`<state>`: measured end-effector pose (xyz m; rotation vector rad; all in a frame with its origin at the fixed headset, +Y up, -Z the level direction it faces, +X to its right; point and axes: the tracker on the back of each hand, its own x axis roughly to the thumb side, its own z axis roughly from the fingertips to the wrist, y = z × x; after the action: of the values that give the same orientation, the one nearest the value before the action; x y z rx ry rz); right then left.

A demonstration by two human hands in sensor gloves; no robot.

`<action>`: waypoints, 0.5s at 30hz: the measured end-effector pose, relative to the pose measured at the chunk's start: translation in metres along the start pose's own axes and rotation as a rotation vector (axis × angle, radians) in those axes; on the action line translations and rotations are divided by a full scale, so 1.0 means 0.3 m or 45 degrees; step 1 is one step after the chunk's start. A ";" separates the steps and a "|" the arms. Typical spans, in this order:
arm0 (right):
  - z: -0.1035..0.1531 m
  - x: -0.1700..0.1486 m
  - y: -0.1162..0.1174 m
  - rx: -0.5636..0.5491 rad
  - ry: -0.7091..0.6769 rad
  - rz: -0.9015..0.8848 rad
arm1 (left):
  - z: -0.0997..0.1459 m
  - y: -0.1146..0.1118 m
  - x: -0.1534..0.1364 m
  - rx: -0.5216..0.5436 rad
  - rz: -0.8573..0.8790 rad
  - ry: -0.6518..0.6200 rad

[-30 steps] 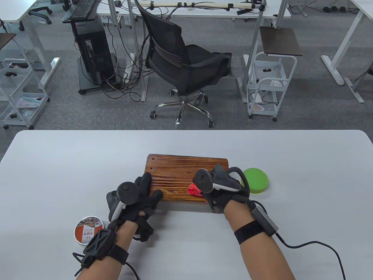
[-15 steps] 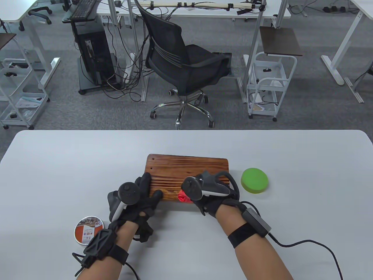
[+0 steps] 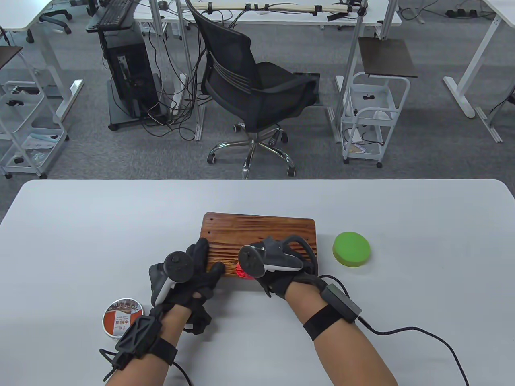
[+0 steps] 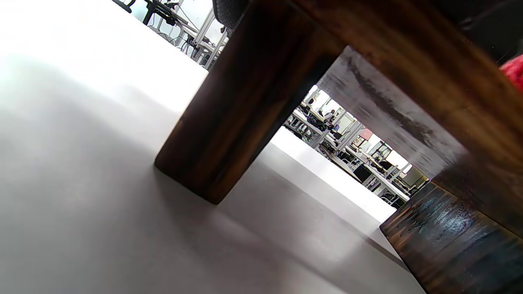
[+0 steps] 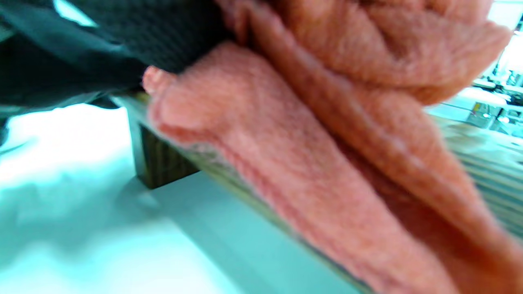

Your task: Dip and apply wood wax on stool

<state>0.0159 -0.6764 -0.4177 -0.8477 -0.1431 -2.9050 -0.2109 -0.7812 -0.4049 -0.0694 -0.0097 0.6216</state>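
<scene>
Stool (image 3: 257, 237) stands on the table (image 3: 80, 225) in front of the person, its ribbed wooden seat facing up; the left wrist view looks under it at a dark leg (image 4: 241, 102) planted on the tabletop. The wiping step is in hand, by my reading. The right hand (image 3: 281, 273) grips a bunched red cloth (image 3: 242, 271) and presses it on the seat's near edge, left of the middle; the right wrist view shows the cloth (image 5: 327, 163) folded thick over the wood under the gloved fingers. The left hand (image 3: 193, 273) rests on the seat's near left corner with fingers spread flat, which looks like bracing so the stool does not slide. The wax tin (image 3: 122, 317) sits on the table near the left wrist, well apart from the stool, with a printed label showing on top. A green disc (image 3: 351, 249) lies just right of the stool.

Next the cloth likely needs to run along the grain across the rest of the seat, with steady downward pressure while the left hand holds firm. If the cloth runs dry, a fresh dip in the tin would be called for.
</scene>
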 end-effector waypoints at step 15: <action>-0.041 0.068 -0.015 0.024 -0.022 0.027 | 0.000 -0.001 0.000 -0.006 0.003 0.001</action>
<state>-0.0082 -0.6750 -0.4173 -0.8661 -0.1614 -2.8732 -0.2108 -0.7813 -0.4049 -0.0739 -0.0106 0.6235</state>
